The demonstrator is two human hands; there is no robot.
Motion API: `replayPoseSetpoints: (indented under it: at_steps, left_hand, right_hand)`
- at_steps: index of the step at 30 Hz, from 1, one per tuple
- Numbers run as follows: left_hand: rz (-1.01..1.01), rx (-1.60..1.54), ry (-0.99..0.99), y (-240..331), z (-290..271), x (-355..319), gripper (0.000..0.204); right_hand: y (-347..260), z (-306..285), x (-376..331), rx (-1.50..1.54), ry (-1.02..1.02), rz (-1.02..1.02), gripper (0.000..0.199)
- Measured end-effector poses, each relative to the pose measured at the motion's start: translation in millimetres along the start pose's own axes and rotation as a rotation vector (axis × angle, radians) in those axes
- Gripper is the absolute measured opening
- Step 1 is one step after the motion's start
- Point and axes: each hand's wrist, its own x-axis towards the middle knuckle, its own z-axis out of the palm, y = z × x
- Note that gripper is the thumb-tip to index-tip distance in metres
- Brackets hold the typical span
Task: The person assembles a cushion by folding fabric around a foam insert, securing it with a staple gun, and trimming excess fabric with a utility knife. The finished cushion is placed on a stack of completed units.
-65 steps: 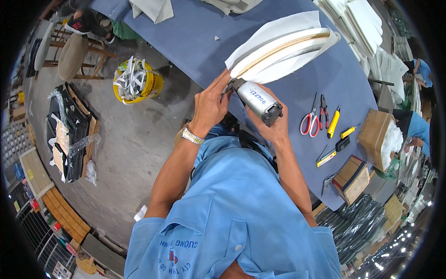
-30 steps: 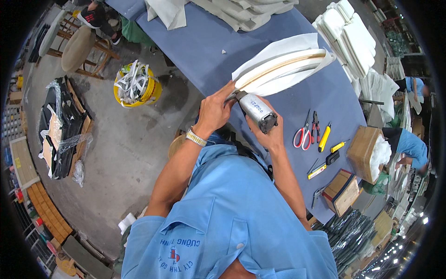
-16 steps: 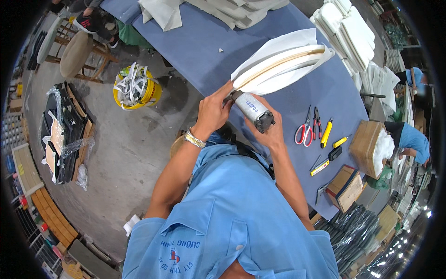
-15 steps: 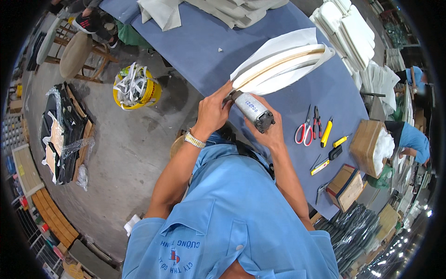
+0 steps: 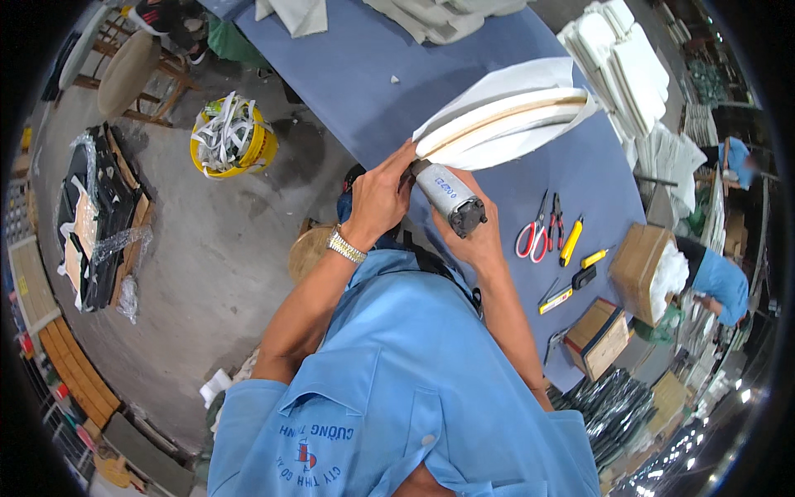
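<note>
A seat panel [image 5: 507, 118] stands tilted on edge over the table, with a thin wooden edge and white fabric folded around it. At its near end my left hand [image 5: 383, 195] has its fingers pressed against the fabric and edge; a metal watch is on that wrist. My right hand [image 5: 477, 222] is wrapped round a pneumatic staple gun [image 5: 445, 192], a grey metal cylinder with a dark end cap. The gun's nose meets the near edge of the panel, close to my left fingers. The gun's handle and most of my right fingers are hidden behind its body.
On the blue-grey table [image 5: 364, 91], to the right, lie scissors [image 5: 533, 236], pliers [image 5: 556, 222], a yellow cutter [image 5: 571, 240] and a small cardboard box [image 5: 597, 331]. Fabric pieces [image 5: 447, 15] lie at the far side. A yellow bucket [image 5: 263, 149] of scraps stands left; co-workers are at right.
The view has shifted slightly, and a round stool top shows more beside my left forearm. Both hands keep nearly the same hold on the panel and the staple gun.
</note>
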Motion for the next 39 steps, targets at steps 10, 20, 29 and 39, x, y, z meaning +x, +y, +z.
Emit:
replayPoseSetpoints:
  at_steps: [10, 20, 29, 39]
  left_hand:
    - [-0.185, 0.019, -0.026, 3.4, 6.0, -5.5, 0.059]
    - [0.025, 0.043, 0.089, 5.3, 29.3, -27.8, 0.061]
    - [0.235, 0.239, -0.098, 11.9, 31.6, -43.0, 0.062]
    - [0.289, 0.219, -0.265, -1.0, 13.4, -21.0, 0.061]
  right_hand:
    - [27.1, -48.8, -45.0, 0.03, -0.073, 0.538, 0.06]
    - [193.3, -46.1, -77.5, -0.129, 0.308, 0.386, 0.057]
    - [144.8, -117.1, 2.3, 0.394, 0.66, 0.466, 0.055]
    - [183.2, -204.6, 97.9, -0.198, 1.046, 0.444, 0.045]
